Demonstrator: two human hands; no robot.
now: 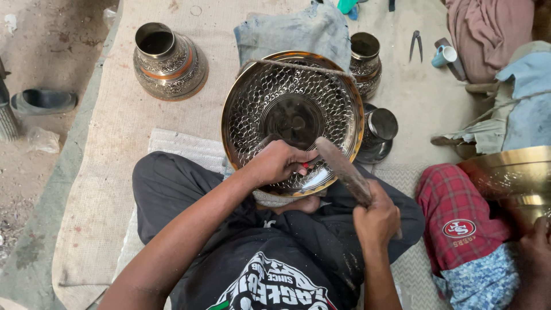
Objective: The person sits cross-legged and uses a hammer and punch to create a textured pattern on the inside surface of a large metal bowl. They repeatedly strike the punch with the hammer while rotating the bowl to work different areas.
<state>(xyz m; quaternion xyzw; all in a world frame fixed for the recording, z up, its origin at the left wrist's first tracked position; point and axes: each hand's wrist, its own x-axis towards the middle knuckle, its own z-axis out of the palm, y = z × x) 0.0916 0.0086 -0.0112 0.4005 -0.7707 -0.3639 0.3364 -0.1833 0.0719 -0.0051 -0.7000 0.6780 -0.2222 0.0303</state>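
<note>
Brass, bright and densely embossed, is making up the round tray [293, 115] that is standing tilted against the seated person's crossed legs, its rim resting near the lap and a cord running across its upper edge. The left hand [278, 162] is pressing on the lower part of the tray's face, its grip closed around a small tool with a red end, most of which is hidden. The right hand [376, 221] is wrapping tightly around the handle of a worn hammer [344, 169], whose head is hovering just beside the tray's lower rim. The tray is judged stiff, fairly heavy and slick on its polished surface; thin metal of this kind may dent, so the plain outer rim is looking like the safest place to take hold. Counted: one tray in hand, three embossed vases, namely a large one [169, 60] at upper left, a smaller one [365, 60] behind the tray and another [380, 129] lying just beside it, and one golden bowl [511, 172] at the right, where another person's hand [536, 250] is showing. One blue mug [443, 55] and one pair of pliers [415, 43] are lying on the woven mat [109, 172]
</note>
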